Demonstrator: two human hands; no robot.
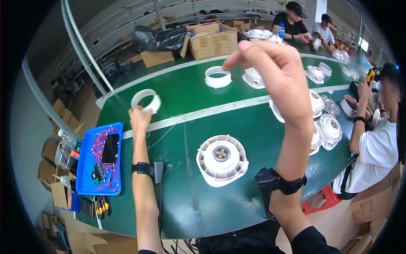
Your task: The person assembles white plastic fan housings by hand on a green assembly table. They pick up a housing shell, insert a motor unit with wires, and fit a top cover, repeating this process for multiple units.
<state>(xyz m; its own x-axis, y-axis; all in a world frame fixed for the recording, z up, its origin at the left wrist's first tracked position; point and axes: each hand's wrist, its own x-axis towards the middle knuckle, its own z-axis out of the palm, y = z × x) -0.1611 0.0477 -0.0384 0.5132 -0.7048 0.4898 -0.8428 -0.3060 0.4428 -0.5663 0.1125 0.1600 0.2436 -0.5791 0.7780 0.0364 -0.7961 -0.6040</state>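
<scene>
My left hand grips the near edge of a white plastic ring, tilted at the left of the green table. My raised right hand reaches over the table with bent fingers apart and nothing visible in them. A fingertip overlaps the right rim of a second white ring; I cannot tell whether it touches. Between my forearms sits a round white plastic housing with ribs around its edge and a metal centre. Another white housing is partly hidden behind my right hand.
At the left edge a blue tray holds pink wires, a phone and a green circuit board. Yellow-black tools lie below it. Several housings stand at right, near a seated co-worker. Cardboard boxes are behind the table.
</scene>
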